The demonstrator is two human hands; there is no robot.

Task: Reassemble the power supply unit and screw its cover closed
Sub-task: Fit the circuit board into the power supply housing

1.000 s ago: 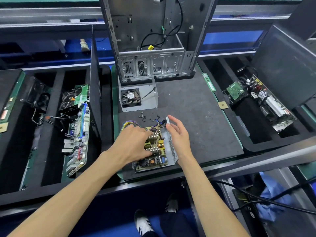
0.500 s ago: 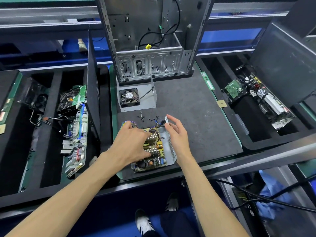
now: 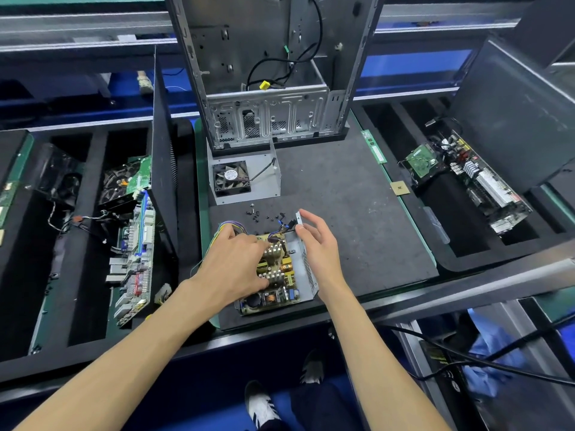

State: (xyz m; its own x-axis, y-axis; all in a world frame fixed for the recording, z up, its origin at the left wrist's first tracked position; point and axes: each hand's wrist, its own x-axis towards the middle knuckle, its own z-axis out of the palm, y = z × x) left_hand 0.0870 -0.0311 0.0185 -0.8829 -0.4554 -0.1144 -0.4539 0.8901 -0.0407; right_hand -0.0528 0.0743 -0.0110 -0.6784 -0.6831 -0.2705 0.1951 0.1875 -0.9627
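Note:
The open power supply base point(image 3: 306, 269) lies on the dark mat near the front edge, its circuit board point(image 3: 277, 293) with heat sinks and coils showing. My left hand point(image 3: 233, 265) rests on the board, fingers curled down over its left part beside the coloured wire bundle point(image 3: 222, 227). My right hand point(image 3: 317, 244) holds the base's upright grey side wall, thumb and fingers at its far corner. The grey cover with the fan point(image 3: 245, 178) stands apart behind. Several small black screws point(image 3: 258, 213) lie loose between cover and base.
An empty upright computer case point(image 3: 267, 88) stands at the back of the mat point(image 3: 357, 219). A RAM stick point(image 3: 373, 147) and a CPU chip point(image 3: 399, 188) lie at the mat's right edge. Foam trays hold boards at left point(image 3: 137, 253) and right point(image 3: 479, 181).
Both hands stay on the power supply base almost as before. Only the camera has shifted slightly.

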